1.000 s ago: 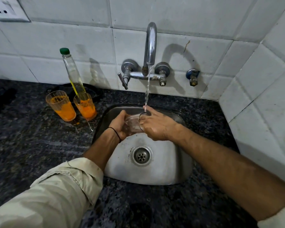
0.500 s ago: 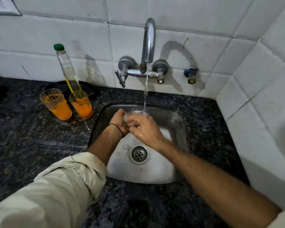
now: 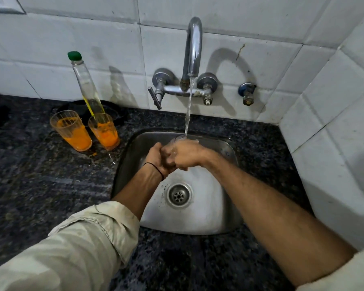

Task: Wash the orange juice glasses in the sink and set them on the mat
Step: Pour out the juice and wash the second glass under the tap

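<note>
Over the steel sink (image 3: pixel 225 219) I hold a clear glass (image 3: pixel 178 140) upright under the running tap (image 3: pixel 193 47). My left hand (image 3: pixel 156 158) grips it from the left and my right hand (image 3: pixel 187 154) wraps it from the right, so only its rim shows. Water falls into the glass's mouth. Two ribbed glasses with orange juice residue, one (image 3: pixel 72 131) left of the other (image 3: pixel 104 131), stand on the dark counter left of the sink. No mat is in view.
A tall clear bottle (image 3: pixel 86 85) with a green cap stands behind the two juice glasses. The dark granite counter (image 3: pixel 40 181) surrounds the sink. White tiled walls close the back and right side. A drain (image 3: pixel 179 194) sits in the sink's middle.
The glass has turned from tilted to upright between my hands, with the stream now falling into it. My right hand slid down around its side. The camera shifted a little.
</note>
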Demonstrator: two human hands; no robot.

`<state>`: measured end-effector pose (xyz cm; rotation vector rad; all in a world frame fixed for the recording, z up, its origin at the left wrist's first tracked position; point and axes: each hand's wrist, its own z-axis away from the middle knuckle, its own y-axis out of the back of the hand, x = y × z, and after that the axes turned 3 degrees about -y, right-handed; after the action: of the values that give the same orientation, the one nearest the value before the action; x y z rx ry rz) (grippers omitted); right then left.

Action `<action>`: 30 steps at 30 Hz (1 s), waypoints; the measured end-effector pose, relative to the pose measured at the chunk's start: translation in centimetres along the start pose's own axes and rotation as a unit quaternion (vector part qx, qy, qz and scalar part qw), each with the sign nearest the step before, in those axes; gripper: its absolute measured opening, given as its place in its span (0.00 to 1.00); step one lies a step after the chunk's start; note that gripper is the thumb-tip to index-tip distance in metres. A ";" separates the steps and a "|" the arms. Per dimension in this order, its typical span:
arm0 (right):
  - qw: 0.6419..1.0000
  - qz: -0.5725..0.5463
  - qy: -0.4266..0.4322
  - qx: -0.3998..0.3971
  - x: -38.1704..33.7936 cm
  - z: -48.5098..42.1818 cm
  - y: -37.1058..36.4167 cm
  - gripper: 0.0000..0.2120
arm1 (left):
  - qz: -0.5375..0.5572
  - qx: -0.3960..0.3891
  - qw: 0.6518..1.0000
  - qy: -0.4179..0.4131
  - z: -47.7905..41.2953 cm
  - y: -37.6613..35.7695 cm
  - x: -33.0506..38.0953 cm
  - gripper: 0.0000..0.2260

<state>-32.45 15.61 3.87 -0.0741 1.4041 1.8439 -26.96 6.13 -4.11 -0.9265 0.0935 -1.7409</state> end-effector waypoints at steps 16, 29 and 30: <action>0.917 0.354 0.180 0.022 2.4 2.1 1.2 0.18 | -0.043 -0.021 0.999 -0.024 0.4 0.5 -0.6 0.23; 0.630 -0.730 -0.253 0.085 -0.7 -0.3 -5.3 0.04 | -0.156 0.190 0.908 -0.339 0.4 2.2 -1.0 0.09; 0.584 -0.765 -0.258 0.086 -0.5 -0.1 -5.3 0.05 | -0.189 0.177 0.887 -0.382 0.5 2.4 -0.8 0.09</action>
<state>-28.90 15.59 -0.10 -0.4484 0.5340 0.1626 -24.69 6.05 -5.39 -1.3403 -0.9442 -1.5300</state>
